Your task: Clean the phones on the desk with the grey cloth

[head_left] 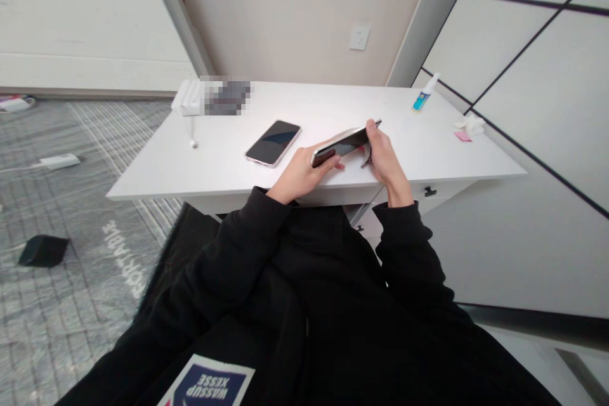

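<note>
Both my hands hold a smartphone (346,144) with a dark screen, tilted above the front part of the white desk. My left hand (305,172) grips its lower left end, with the thumb along the edge. My right hand (384,157) holds the other end, its thumb at the upper corner. Beneath the phone, by my right fingers, a small dark and reddish piece shows in part; I cannot make out what it is. Left of my hands, a second smartphone (274,142) lies flat on the desk, screen up, with a pale edge.
The white desk (223,168) carries a white charger cable (193,141) at left, beside white items and a blurred-out patch. At right stand a spray bottle (425,94), crumpled tissue (470,124) and a pink slip (462,136). A wall socket (360,37) is behind.
</note>
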The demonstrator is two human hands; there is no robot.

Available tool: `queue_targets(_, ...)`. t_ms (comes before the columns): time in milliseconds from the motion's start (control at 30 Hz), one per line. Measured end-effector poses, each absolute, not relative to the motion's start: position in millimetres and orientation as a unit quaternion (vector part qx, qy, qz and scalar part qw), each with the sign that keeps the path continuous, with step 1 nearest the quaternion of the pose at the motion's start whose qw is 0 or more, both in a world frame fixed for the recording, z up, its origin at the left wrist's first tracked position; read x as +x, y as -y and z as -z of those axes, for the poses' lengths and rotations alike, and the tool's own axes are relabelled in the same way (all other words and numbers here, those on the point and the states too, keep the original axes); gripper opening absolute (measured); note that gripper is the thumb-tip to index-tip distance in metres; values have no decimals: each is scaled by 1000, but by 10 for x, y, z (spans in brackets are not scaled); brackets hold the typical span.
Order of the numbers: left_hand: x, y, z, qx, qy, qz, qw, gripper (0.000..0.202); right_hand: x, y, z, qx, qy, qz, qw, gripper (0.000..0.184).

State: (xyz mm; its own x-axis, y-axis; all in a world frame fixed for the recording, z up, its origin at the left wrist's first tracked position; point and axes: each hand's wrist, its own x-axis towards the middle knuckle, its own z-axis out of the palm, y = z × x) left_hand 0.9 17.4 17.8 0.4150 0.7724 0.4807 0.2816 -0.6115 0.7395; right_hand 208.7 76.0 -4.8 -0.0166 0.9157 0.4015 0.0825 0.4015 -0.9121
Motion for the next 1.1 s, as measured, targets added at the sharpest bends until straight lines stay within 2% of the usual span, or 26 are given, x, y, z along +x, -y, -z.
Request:
queue_targets(233, 35, -182, -163, 826, -317, -380, 271, 47, 2173, -739, 64, -374, 619, -292, 626, 36)
queue_targets(467, 18, -197, -151, 814, -345, -405, 233, 46, 2120, -831, 103, -405, 626, -369, 555, 50)
queue_targets(633, 20, -196, -153, 832, -324, -381, 241, 46, 2176, -850, 115, -393, 619, -304, 609, 39)
queue_targets(733, 22, -205, -148, 834, -322, -375, 245, 46, 2186, -806, 98, -373, 617, -304, 623, 32)
queue_targets(933, 15, -218, -141, 814, -349, -397, 240, 46, 2104, -820, 82, -416, 618, -356, 564, 47)
queue_targets(1100, 18, -215, -142, 828, -332, -384, 239, 44, 2164, -849, 107, -411, 624, -276, 604, 40)
